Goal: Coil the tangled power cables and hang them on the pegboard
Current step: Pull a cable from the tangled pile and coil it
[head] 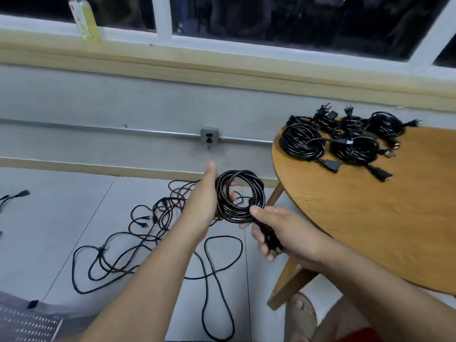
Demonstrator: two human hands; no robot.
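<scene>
No text is legible. The bottle [84,18], above and left of the wall outlet [209,139], carries a label, possibly with red print, too blurred to read.

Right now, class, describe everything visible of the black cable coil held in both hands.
The cable coil is black, glossy, rubbery-looking cord wound into many loose round loops, held upright in mid-air left of the wooden table. The left hand grips its left side, fingers through the centre; the right hand grips strands at its lower right.
</scene>
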